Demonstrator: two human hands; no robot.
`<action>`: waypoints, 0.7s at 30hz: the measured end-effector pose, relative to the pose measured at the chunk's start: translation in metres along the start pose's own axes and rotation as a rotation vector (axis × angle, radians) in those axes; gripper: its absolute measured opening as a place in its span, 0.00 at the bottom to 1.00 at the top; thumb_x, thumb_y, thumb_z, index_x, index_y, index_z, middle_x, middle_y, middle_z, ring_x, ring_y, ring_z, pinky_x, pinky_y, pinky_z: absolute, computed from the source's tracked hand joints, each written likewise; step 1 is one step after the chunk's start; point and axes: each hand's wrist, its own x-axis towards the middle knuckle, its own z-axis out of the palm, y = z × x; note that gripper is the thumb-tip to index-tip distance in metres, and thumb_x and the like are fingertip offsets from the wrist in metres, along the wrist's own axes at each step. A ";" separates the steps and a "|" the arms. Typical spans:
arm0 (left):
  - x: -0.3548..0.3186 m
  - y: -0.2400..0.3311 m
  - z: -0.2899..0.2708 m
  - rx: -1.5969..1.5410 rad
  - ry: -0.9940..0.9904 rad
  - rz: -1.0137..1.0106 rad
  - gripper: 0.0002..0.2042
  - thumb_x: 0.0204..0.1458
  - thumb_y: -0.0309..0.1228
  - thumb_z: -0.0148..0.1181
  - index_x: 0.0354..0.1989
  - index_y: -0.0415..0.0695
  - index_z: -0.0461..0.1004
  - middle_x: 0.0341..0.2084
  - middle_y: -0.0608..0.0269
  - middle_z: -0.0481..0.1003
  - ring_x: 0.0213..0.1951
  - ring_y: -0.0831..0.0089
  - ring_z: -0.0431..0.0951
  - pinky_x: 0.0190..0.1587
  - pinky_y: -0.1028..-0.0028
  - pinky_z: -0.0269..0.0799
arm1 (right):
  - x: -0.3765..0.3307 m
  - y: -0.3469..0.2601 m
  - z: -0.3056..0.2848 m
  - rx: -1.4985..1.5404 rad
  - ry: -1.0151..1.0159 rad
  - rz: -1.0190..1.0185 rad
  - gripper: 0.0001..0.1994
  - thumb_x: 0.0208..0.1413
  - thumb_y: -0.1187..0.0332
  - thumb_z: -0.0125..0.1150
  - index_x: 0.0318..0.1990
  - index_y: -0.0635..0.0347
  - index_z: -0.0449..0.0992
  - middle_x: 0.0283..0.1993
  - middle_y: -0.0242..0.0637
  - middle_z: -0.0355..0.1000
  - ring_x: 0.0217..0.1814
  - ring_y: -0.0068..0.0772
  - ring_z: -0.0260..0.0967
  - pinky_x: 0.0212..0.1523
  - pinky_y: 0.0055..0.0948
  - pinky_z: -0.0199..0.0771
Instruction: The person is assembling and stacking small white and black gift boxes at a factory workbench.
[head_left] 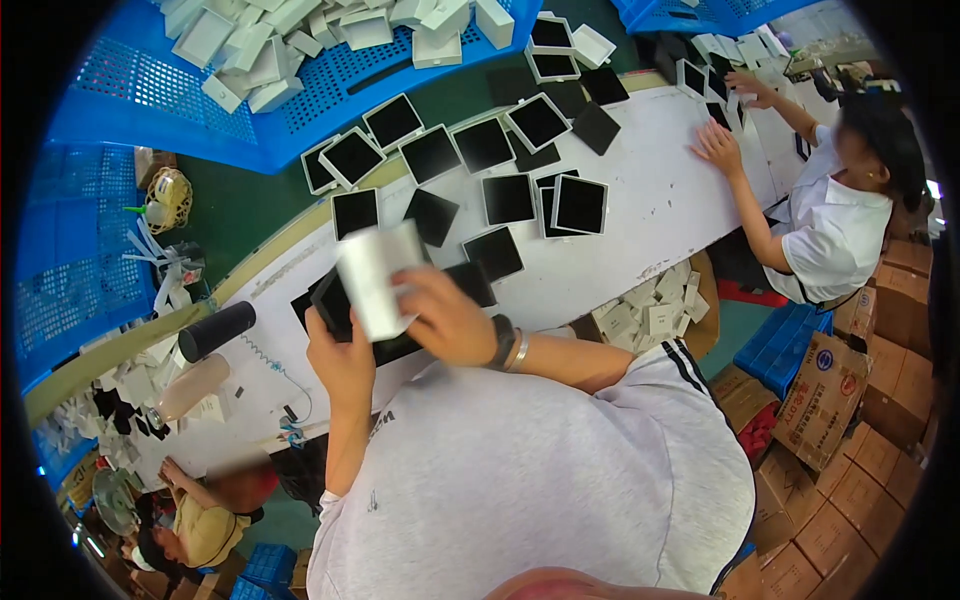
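Observation:
My right hand (445, 315) grips a white box sleeve (375, 275), blurred, above the white table (650, 200). Beside it, my left hand (340, 355) holds the edge of a black square tray (335, 300) just under the sleeve. A dark watch and a silver bracelet sit on my right wrist. Several shallow white-rimmed boxes with black inserts (580, 205) lie spread over the table beyond my hands.
A blue crate (130, 100) of white box parts stands at the far left. A co-worker in a white shirt (830, 220) handles boxes at the right. A black cylinder (215, 330) lies left of my hands. Cardboard cartons (830, 400) stack at lower right. Another person (205, 515) is at lower left.

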 end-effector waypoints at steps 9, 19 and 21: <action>0.003 0.004 -0.052 -0.799 -0.333 -0.455 0.18 0.43 0.23 0.58 0.46 0.35 0.69 0.35 0.58 0.75 0.37 0.72 0.75 0.43 0.74 0.71 | -0.039 0.042 0.041 0.073 -0.191 0.086 0.09 0.53 0.70 0.56 0.40 0.63 0.68 0.49 0.45 0.65 0.48 0.49 0.66 0.49 0.38 0.68; -0.018 -0.010 -0.022 -0.924 -0.028 -0.411 0.19 0.56 0.28 0.52 0.56 0.36 0.63 0.48 0.59 0.71 0.50 0.72 0.71 0.53 0.73 0.65 | -0.010 -0.001 0.001 -0.324 -0.110 -0.156 0.08 0.42 0.75 0.63 0.32 0.60 0.76 0.43 0.39 0.68 0.46 0.43 0.64 0.45 0.34 0.69; -0.028 -0.010 -0.014 -0.878 -0.065 -0.368 0.20 0.57 0.27 0.51 0.57 0.35 0.62 0.50 0.58 0.70 0.51 0.71 0.70 0.55 0.73 0.63 | -0.005 -0.010 -0.007 -0.329 -0.144 -0.190 0.06 0.42 0.75 0.62 0.31 0.61 0.75 0.44 0.40 0.69 0.47 0.45 0.63 0.46 0.36 0.67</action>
